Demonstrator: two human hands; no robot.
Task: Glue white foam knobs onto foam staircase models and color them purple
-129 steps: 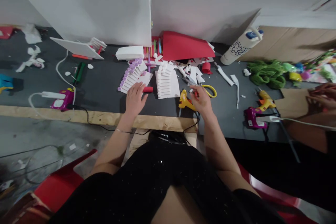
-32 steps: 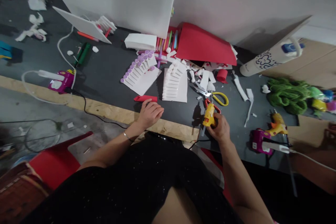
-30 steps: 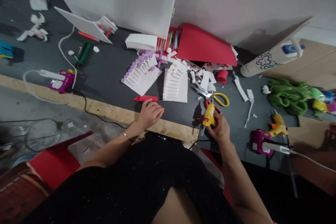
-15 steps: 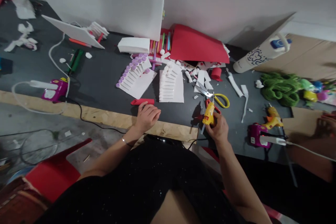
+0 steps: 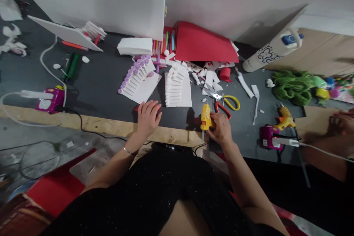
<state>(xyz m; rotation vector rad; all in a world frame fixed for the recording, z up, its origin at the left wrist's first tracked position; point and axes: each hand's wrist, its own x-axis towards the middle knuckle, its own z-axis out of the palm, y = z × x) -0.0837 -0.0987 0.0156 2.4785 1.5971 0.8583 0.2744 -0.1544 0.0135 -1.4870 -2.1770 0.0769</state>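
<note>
My right hand (image 5: 221, 128) grips a yellow hot glue gun (image 5: 205, 117), its nozzle toward the back of the table and a clear glue stick poking out behind. My left hand (image 5: 148, 118) is over a rolled red paper piece (image 5: 136, 108), fingers curled onto it; most of the piece is hidden. Behind that hand lies a white card with a fan of purple-tipped white rolls (image 5: 134, 75). Beside it sits another card with a row of white rolls (image 5: 175, 86). Scissors (image 5: 231, 102) with yellow and red handles lie just beyond my right hand.
White scraps (image 5: 211, 81) and red sheets (image 5: 206, 44) lie at the back. Purple power adapters (image 5: 51, 99) with cords are on both sides. A white bottle (image 5: 262, 57), green yarn (image 5: 290, 86) and a second glue gun (image 5: 284, 118) are right, near another person's hand (image 5: 344, 122).
My right hand has lifted the glue gun off the scissors' red handle and moved it left. My left hand has shifted onto the red paper roll, covering most of it.
</note>
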